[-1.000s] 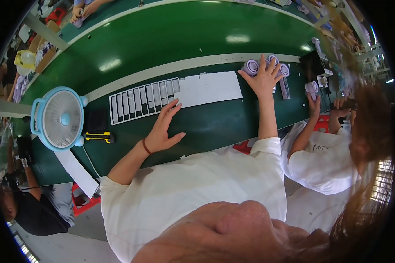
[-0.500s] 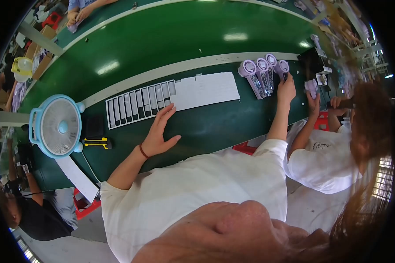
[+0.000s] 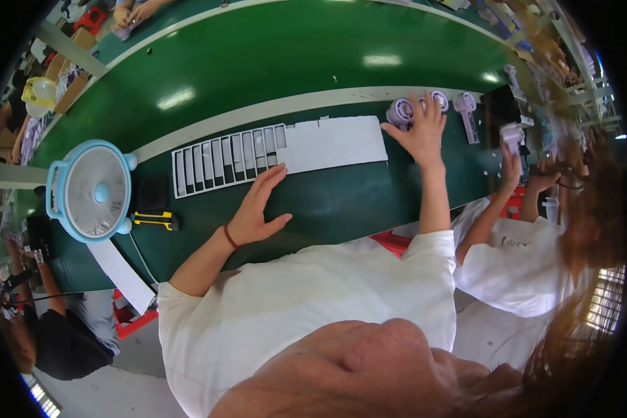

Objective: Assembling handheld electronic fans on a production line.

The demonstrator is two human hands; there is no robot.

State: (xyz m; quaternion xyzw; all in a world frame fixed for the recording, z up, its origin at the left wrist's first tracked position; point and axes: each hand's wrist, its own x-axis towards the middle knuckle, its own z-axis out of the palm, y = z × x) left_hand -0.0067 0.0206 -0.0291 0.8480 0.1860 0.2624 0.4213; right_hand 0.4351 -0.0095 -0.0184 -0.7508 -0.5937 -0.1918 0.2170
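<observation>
My right hand (image 3: 423, 138) reaches over a group of light purple handheld fans (image 3: 400, 110), fingers spread wide. It covers most of their bodies, so whether it touches them is hard to tell. Another purple handheld fan (image 3: 468, 120) lies apart, just right of the group. My left hand (image 3: 252, 214) is open, thumb out to the side. Its fingertips are at the near edge of a white slotted cardboard divider (image 3: 224, 161), where this meets a flat white cardboard sheet (image 3: 338, 145).
On the left of the green table stand a blue desk fan (image 3: 99, 191) and a yellow-black box cutter (image 3: 155, 221). A white strip (image 3: 122, 277) lies below the fan. At right, a co-worker's hand (image 3: 511, 167) holds a purple piece beside a black box (image 3: 503, 106).
My right hand has let go of the rightmost purple fan, which now lies apart, and moved left over the group with fingers spread. My left hand has hardly moved.
</observation>
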